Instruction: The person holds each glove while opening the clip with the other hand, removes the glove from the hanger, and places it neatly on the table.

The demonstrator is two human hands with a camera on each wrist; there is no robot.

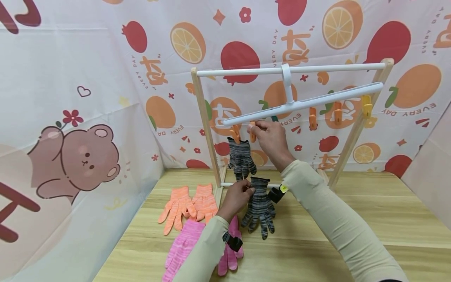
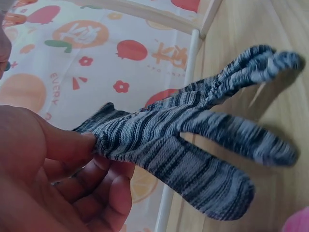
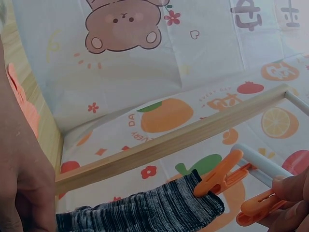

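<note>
My left hand (image 1: 237,197) pinches a grey-and-black striped knit glove (image 2: 159,125) near its cuff, between thumb and fingers. The glove's fingers hang down over the table. Above it, my right hand (image 1: 270,138) pinches an orange clothespin (image 3: 259,208) under the tilted white hanger (image 1: 306,103). A second striped glove (image 1: 241,157) hangs by its cuff from another orange clothespin (image 3: 219,174) near the hanger's low left end, just left of my right hand.
The hanger hooks over the top bar of a wood-and-white rack (image 1: 243,72). More clothespins (image 1: 338,113), orange and yellow, hang along its right half. Orange gloves (image 1: 180,205) and pink gloves (image 1: 184,244) lie on the wooden table (image 1: 384,219), partly under my left forearm.
</note>
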